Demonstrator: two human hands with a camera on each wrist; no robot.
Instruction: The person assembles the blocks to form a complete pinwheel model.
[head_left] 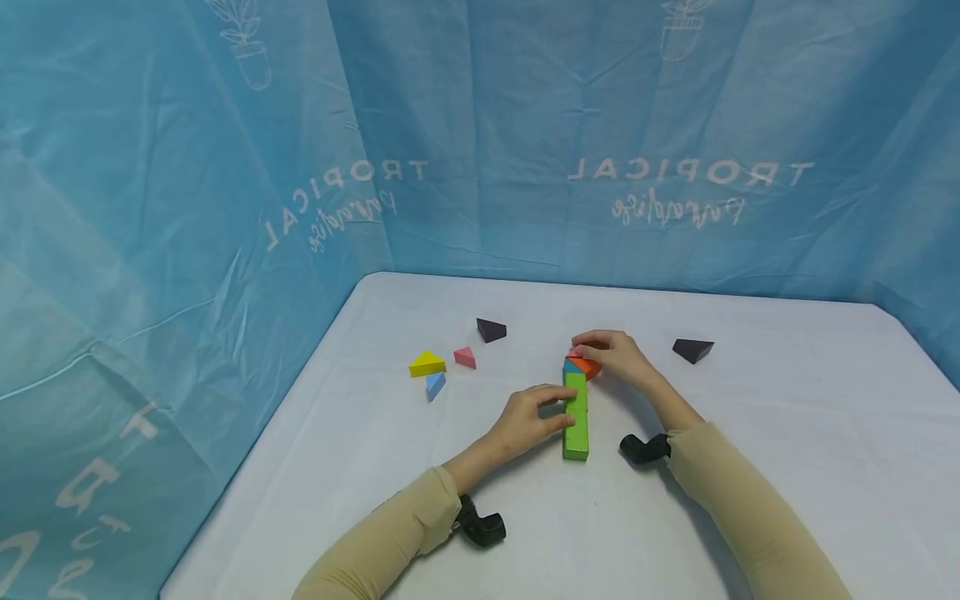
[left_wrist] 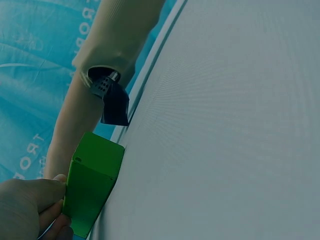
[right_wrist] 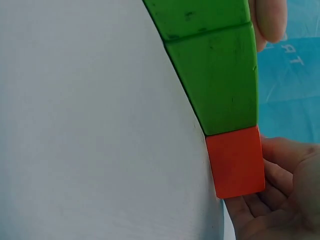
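Note:
Two green blocks (head_left: 576, 437) lie end to end in a row on the white table. My left hand (head_left: 521, 425) reaches in from the left, its fingertips touching them. At the row's far end sit a small blue triangular block (head_left: 570, 367) and an orange-red triangular block (head_left: 588, 367). A pink triangular block (head_left: 575, 352) is just beyond these, partly hidden; the thumb and fingers of my right hand (head_left: 617, 354) pinch it. The right wrist view shows the orange-red block (right_wrist: 236, 162) against the end of the green blocks (right_wrist: 215, 80).
Left of the row lie a yellow triangular block (head_left: 427, 364), a light-blue block (head_left: 435, 385) and another pink block (head_left: 465, 357). One dark block (head_left: 491, 330) is at the back; another dark block (head_left: 692, 349) lies to the right. A blue printed curtain (head_left: 480, 225) hangs behind the table.

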